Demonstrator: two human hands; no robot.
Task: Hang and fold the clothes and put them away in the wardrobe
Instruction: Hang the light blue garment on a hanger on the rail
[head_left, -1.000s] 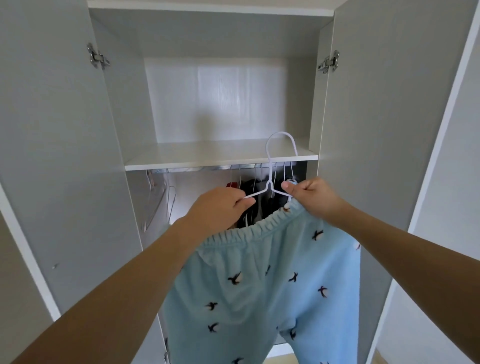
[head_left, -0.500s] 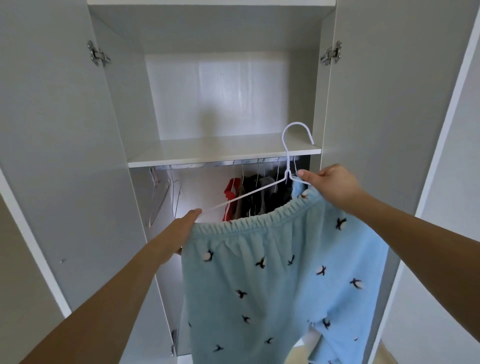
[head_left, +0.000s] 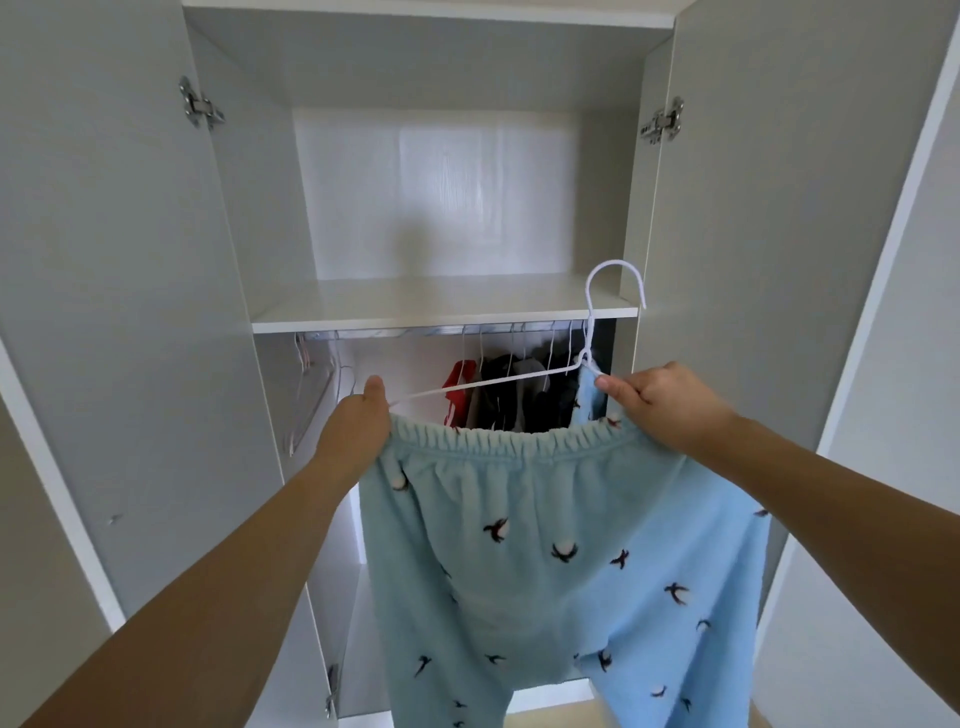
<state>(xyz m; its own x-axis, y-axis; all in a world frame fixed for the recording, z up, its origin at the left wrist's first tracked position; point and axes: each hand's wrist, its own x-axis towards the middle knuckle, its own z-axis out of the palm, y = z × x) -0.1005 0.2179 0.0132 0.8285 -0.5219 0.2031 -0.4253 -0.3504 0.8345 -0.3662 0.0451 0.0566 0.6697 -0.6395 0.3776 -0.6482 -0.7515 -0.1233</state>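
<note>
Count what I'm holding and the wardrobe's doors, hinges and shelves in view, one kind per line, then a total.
Blue trousers: 1
White hanger in hands: 1
Open doors: 2
Top hinges: 2
Shelf: 1
Total: 7

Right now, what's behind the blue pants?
Above the blue pants' waistband: red and dark clothes on hangers from the rail. Their lower parts and the wardrobe floor are covered.

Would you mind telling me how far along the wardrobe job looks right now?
Done: several garments already hang on the rail. In hand: the left hand and right hand hold blue trousers with a white hanger. Left: hooking it onto the rail.
</note>
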